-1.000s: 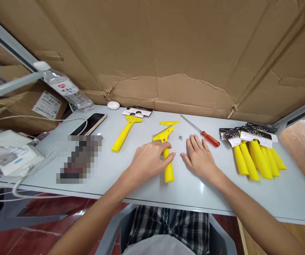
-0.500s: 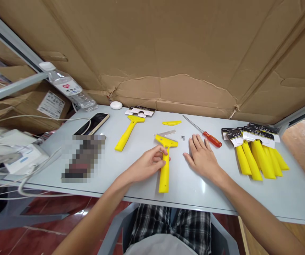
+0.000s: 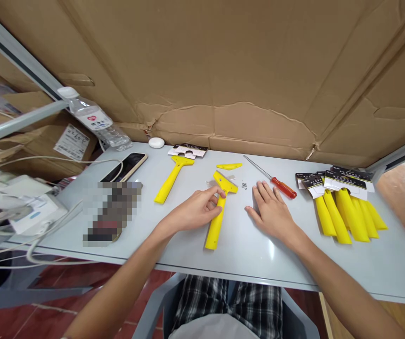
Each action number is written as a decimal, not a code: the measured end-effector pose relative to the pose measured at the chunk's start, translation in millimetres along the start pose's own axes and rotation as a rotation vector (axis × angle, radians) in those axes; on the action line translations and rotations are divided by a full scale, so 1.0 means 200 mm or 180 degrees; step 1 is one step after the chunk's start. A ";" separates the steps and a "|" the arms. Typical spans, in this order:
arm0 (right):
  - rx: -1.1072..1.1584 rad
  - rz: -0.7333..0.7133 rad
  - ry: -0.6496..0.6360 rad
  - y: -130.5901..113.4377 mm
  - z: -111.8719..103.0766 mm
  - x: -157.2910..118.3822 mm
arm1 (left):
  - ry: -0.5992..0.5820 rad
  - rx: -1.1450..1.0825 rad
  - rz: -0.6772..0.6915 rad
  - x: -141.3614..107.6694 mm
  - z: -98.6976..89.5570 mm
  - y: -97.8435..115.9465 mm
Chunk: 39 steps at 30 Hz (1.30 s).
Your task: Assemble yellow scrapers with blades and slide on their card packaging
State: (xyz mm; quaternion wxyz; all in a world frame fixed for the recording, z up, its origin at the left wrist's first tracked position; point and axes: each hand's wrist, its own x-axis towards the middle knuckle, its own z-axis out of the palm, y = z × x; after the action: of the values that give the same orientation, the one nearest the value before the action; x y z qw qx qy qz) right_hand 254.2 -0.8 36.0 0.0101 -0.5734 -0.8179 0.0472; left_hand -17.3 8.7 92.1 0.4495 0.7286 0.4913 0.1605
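My left hand [image 3: 202, 207] pinches a yellow scraper [image 3: 214, 230] near its neck, fingers curled and thumb against the handle. The scraper's wide head points away from me and its handle slants down to the left. Behind the head lies a thin metal blade [image 3: 232, 178], partly covered. A separate yellow cover strip [image 3: 229, 166] rests beyond it, and a cluster of small dark screws [image 3: 244, 185] sits to the right. My right hand [image 3: 273, 212] lies flat on the table, fingers spread, just below a screwdriver [image 3: 283, 187] with a red handle.
Another yellow scraper [image 3: 169, 181] with a card lies left. Several carded yellow scrapers [image 3: 351, 214] are piled right. A phone [image 3: 128, 168], white oval object [image 3: 156, 142], tilted bottle [image 3: 96, 120], cables and white power strip [image 3: 35, 209] occupy the left. Cardboard [image 3: 223, 61] stands behind the table [image 3: 184, 254].
My left hand has turned the scraper, swinging its handle end to the left and tilting its head. My right hand stays flat in place. The whole view has shifted slightly.
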 end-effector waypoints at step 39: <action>0.0101 -0.0065 0.0691 -0.01 -0.03 0.08 | 0.0734 0.1900 0.0896 0.19 -0.14 -0.32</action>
State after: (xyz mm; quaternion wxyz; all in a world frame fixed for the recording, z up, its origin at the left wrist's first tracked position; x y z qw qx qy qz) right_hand 248.3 13.3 40.7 0.1082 -0.5665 -0.8169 -0.0024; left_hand -56.0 62.8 47.2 0.1316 0.8656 0.4588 0.1514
